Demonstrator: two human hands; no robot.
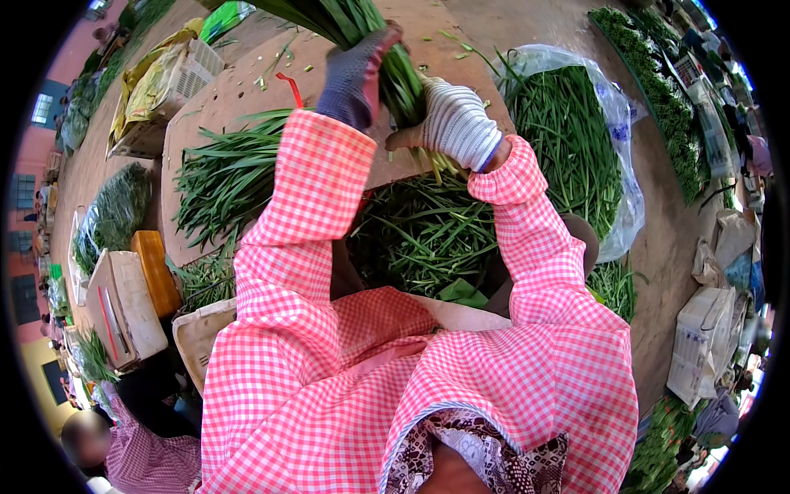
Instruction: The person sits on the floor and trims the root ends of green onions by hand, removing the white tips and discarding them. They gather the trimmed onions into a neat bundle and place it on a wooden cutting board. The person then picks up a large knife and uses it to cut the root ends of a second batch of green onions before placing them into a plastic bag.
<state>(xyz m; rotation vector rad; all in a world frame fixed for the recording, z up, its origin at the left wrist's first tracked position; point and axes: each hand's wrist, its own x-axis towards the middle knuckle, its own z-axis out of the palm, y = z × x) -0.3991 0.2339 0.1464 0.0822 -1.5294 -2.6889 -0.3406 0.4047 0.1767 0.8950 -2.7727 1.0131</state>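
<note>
My left hand (355, 80), in a dark grey and red work glove, grips a bundle of long green leafy stalks (395, 68), perhaps garlic chives. Around the bundle's lower end is my right hand (457, 120), in a white striped knit glove with bare fingertips showing. Pale cut ends stick out below it. More stalks (234, 167) lie on the board (247, 80) to the left, beside a red strip (290, 89). Under my forearms is a heap of loose green leaves (426, 234). To the right, a clear plastic bag (623, 167) holds many more stalks.
A crate with yellow wrapping (154, 86) stands at upper left. Further down are a bagged bundle of greens (117, 210), an orange block (154, 272) and white boxes. A person in a checked sleeve (151, 438) sits at lower left. White crates (700, 346) and rows of greens (654, 105) line the right.
</note>
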